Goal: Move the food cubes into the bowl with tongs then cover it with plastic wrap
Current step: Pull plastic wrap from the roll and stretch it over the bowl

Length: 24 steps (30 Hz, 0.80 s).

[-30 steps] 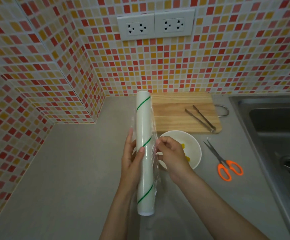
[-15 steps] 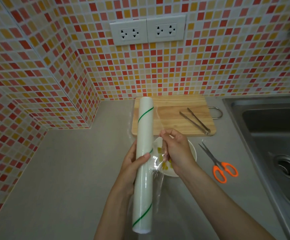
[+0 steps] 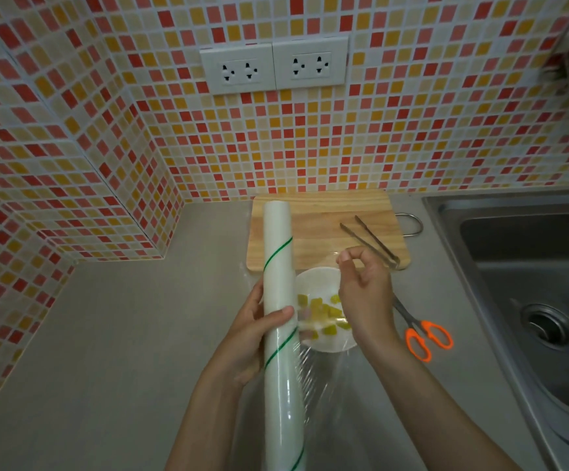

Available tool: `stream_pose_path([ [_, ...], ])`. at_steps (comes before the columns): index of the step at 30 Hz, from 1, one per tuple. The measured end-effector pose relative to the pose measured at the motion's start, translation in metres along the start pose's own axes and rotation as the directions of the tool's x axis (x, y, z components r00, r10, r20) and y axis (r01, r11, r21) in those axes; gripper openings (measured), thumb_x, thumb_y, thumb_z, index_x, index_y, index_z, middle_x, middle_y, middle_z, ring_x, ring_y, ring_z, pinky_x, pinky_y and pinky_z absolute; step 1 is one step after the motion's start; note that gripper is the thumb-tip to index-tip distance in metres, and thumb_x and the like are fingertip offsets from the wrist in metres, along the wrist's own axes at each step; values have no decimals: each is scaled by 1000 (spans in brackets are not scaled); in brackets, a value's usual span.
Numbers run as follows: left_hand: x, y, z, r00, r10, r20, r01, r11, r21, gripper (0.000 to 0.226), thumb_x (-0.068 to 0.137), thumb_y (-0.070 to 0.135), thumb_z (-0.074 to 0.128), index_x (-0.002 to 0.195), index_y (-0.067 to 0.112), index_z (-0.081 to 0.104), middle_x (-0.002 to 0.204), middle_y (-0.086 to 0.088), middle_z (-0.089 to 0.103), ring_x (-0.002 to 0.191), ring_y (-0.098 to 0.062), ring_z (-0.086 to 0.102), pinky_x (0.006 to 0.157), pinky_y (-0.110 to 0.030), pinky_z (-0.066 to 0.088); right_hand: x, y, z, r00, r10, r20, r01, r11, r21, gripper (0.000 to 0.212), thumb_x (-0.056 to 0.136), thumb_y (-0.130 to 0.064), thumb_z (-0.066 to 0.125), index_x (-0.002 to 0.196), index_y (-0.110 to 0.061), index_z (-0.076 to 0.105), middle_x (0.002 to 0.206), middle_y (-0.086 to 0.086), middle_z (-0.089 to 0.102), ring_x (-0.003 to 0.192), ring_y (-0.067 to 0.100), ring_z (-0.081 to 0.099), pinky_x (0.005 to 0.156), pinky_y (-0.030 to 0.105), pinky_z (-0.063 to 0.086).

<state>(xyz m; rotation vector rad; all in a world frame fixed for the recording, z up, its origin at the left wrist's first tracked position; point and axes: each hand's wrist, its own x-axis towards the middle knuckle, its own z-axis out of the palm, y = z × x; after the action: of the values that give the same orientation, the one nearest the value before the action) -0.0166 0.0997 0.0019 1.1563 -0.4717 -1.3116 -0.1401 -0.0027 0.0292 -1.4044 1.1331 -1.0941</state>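
My left hand (image 3: 249,331) grips the white plastic wrap roll (image 3: 278,287), held lengthwise above the counter. My right hand (image 3: 364,290) pinches the free edge of the clear film (image 3: 323,368) and holds it stretched to the right of the roll, over the white bowl (image 3: 313,277). Several yellow food cubes (image 3: 323,316) lie in the bowl, seen through the film. Metal tongs (image 3: 368,237) rest on the wooden cutting board (image 3: 313,219) behind the bowl.
Orange-handled scissors (image 3: 425,336) lie on the grey counter (image 3: 123,334) right of the bowl. A steel sink (image 3: 527,287) fills the right side. Tiled walls close off the back and left, with two sockets (image 3: 274,68) above the board.
My right hand has pulled the film edge away from the roll to the right, across the bowl. The roll has stayed in my left hand and the view has shifted closer.
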Motion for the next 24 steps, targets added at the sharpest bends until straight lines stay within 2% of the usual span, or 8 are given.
stream_pose_path([
  [6,8,3,13,1000,7,10,-7,999,49,66,74,23,71,134,29,47,101,-9,72,63,-14,65,52,-26,53,13,5,-21,999,-20,-36,17,995,-94,22,93,-18,49,72,-24,50,40,-6,32,33,6,29,37,17,27],
  [10,11,2,17,1000,-5,28,5,1000,-11,83,65,41,79,136,52,37,98,-5,69,91,-23,72,75,-45,60,21,9,-34,999,-17,-43,10,986,-168,23,92,-19,50,70,-25,50,45,-4,36,35,6,33,42,21,32],
  [13,11,8,19,998,6,70,-7,1000,11,84,58,48,81,124,72,34,109,-4,61,96,-36,71,62,-41,59,27,11,-40,998,-18,-52,9,983,-181,20,92,-19,50,72,-22,52,55,-3,41,39,6,35,45,19,32],
  [17,9,13,15,994,104,44,-111,973,203,60,77,50,62,122,75,32,110,0,67,61,-21,65,54,-34,55,30,17,-46,997,-49,-55,36,975,-219,16,91,-16,51,76,-15,53,53,2,40,38,5,35,42,16,29],
  [19,11,12,13,987,161,11,-158,948,277,47,84,51,49,127,67,37,114,8,68,70,-19,66,63,-35,56,29,19,-48,997,-57,-56,43,973,-227,16,91,-16,51,75,-15,53,48,0,37,36,6,34,39,17,27],
  [21,14,9,12,962,272,-38,-235,885,401,38,94,45,38,127,63,41,130,22,58,107,-10,63,86,-26,53,31,21,-51,996,-62,-66,45,971,-236,16,92,-17,50,76,-16,53,47,0,38,37,8,35,39,18,27],
  [22,14,8,12,939,340,-48,-273,824,497,37,99,38,35,126,63,41,131,32,52,120,5,52,96,-15,45,32,23,-52,995,-66,-72,47,968,-245,16,92,-19,50,77,-16,54,48,1,41,38,8,36,39,18,28],
  [24,14,5,10,904,421,-69,-263,677,688,44,102,26,32,127,63,36,121,26,52,109,26,43,93,2,31,34,25,-55,993,-82,-86,56,961,-269,15,92,-20,50,78,-15,55,51,3,46,42,9,38,40,16,30],
])
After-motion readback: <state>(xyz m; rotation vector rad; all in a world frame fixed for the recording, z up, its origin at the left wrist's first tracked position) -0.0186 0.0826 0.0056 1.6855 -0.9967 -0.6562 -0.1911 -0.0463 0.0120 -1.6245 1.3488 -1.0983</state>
